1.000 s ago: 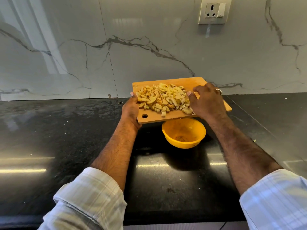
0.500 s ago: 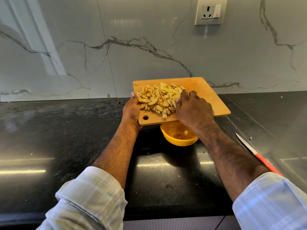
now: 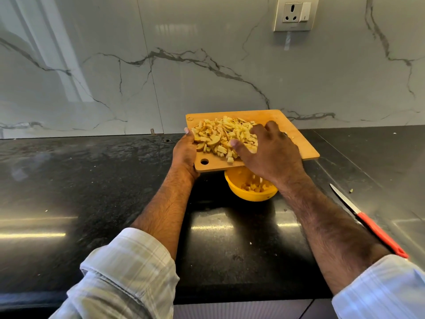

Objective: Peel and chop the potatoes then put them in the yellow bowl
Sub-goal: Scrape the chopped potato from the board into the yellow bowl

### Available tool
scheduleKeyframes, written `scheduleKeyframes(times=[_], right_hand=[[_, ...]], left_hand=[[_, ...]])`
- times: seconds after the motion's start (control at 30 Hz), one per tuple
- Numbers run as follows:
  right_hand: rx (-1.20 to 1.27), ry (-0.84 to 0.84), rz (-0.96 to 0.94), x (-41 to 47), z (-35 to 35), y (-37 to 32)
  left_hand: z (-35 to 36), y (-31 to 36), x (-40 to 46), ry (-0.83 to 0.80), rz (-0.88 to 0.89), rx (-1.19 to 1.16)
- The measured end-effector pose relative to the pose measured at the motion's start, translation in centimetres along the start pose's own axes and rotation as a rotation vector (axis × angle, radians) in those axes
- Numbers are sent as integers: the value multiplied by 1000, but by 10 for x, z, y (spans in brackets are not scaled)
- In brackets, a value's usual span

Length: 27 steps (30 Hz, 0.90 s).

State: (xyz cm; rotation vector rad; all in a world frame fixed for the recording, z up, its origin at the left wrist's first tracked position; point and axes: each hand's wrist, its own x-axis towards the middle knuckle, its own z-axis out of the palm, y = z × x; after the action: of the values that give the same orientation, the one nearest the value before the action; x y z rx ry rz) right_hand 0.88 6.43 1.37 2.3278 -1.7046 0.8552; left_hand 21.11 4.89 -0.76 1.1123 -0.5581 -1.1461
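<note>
Since the previous frame, more potato pieces have been swept off the cutting board (image 3: 296, 137), and several are now seen in the yellow bowl (image 3: 251, 192), one or two blurred in mid-fall below the board's near edge; the right hand (image 3: 269, 150) has been shifted slightly further onto the heap. Item one: cutting board, wooden, with a round hole at its near left corner, held above the bowl and over the black worktop (image 3: 103, 192). Item two: chopped potatoes (image 3: 220, 137), pale yellow, piled on the left half of the board, a few lying at its near edge. Item three: left hand (image 3: 185, 153), placed at the board's left edge, its fingers curled round the edge with the thumb laid on top beside the heap. Item four: right hand, laid palm down on the board, its fingers spread and bent over the right side of the heap, thumb pointed left against the pieces. Item five: yellow bowl, set on the worktop directly under the board's near edge, partly hidden by the board and the right wrist. Item six: knife (image 3: 368, 221), red-handled, laid on the worktop to the right, well apart from the bowl, blade pointed away. Item seven: wall socket (image 3: 295, 13), mounted on the marble-patterned wall behind.
</note>
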Motion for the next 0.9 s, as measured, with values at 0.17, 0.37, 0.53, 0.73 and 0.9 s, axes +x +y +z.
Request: scheduleKeyframes(times=[0.17,0.37,0.53,0.73,0.9], right_hand=[[-56,-173,-66,20,18,-6],[-27,-295,-34,36,28,5],[-65,-241,-58,36,26,7],[-26,-178,-71,26,26,5],[-27,-168,-69,15,19,-2]], left_hand=[[0,0,0,5,-9,-10],[0,0,-1,-26,-36,-16],[-1,-2,-1,-3,-23,-9],[-4,-1,2,5,-5,-3],[-5,-1,2,-7,-8,-7]])
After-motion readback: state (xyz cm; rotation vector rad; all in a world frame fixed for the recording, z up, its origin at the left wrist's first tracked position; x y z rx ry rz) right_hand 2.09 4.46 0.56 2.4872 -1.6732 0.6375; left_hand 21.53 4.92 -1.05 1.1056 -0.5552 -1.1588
